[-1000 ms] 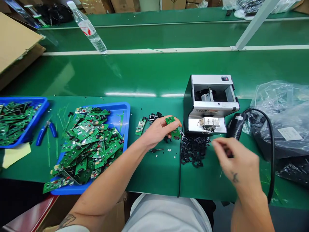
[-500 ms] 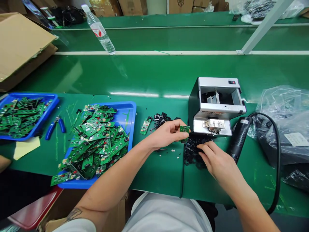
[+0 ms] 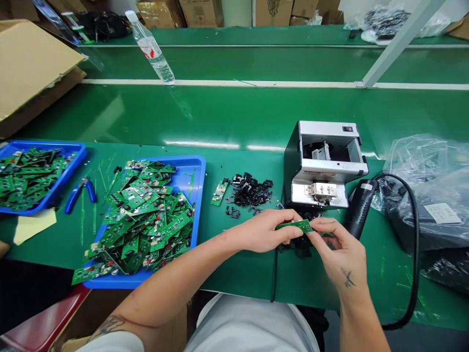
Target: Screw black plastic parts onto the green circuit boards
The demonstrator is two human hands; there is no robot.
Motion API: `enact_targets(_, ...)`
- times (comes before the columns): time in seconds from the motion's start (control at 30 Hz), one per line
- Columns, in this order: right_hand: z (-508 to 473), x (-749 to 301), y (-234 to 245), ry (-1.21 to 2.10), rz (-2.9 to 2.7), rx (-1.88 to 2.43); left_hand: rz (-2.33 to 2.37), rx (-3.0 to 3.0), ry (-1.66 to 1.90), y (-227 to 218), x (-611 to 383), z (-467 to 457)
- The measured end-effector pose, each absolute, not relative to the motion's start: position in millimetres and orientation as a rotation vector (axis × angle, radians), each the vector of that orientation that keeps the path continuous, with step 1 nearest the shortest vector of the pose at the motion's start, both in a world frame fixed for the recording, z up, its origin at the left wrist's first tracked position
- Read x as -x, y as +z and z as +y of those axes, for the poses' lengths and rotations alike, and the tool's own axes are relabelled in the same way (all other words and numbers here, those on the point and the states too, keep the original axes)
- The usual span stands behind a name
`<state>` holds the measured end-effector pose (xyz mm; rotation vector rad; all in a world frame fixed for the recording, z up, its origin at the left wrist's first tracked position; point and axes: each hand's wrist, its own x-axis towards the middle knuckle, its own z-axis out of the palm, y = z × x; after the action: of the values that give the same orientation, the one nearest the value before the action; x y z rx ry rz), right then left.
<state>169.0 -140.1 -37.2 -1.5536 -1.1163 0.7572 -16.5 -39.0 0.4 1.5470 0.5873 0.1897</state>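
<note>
Your left hand [image 3: 262, 231] and right hand [image 3: 335, 249] pinch a green circuit board [image 3: 294, 225] between their fingers, just above black plastic parts [image 3: 298, 247], with open bench [image 3: 238, 271] before the near edge.

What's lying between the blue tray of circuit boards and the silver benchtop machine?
In the head view: a small green circuit board and a heap of black plastic parts, both on the green bench mat.

I see on the table [image 3: 249, 274] a tray [image 3: 198, 195] of circuit boards [image 3: 146, 220], and left of it a second tray [image 3: 44, 144], with pliers [image 3: 79, 194] between them. Right of the first tray lie plastic clips [image 3: 251, 191], then stands a small bench machine [image 3: 326, 168], and further right is one plastic bag [image 3: 425, 166].
</note>
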Motion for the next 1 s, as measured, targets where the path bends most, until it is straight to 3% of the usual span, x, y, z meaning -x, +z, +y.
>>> enact_targets(0.27,-144.2,-151.6,-45.6,1.044,-0.885,1.414,0.665,-1.75,0.237,10.0,13.6,-47.5)
enact_targets(1.0,-149.6,-169.1,-49.4,1.248,-0.757,1.195,0.562,-1.9,0.217,12.6,14.5,-49.6)
